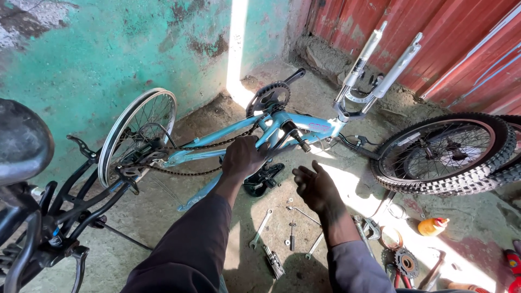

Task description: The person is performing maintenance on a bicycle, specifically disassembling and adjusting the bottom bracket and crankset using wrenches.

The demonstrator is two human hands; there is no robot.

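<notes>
On the blue bicycle frame (217, 142), left hand (243, 157) fingers clamp; right hand (316, 187) fingers spread.

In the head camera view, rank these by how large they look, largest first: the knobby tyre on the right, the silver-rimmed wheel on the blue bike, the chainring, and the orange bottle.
1. Knobby tyre
2. Silver-rimmed wheel, seen at an angle, so its true size against the tyre is unsure
3. Chainring
4. Orange bottle, clearly smallest
</notes>
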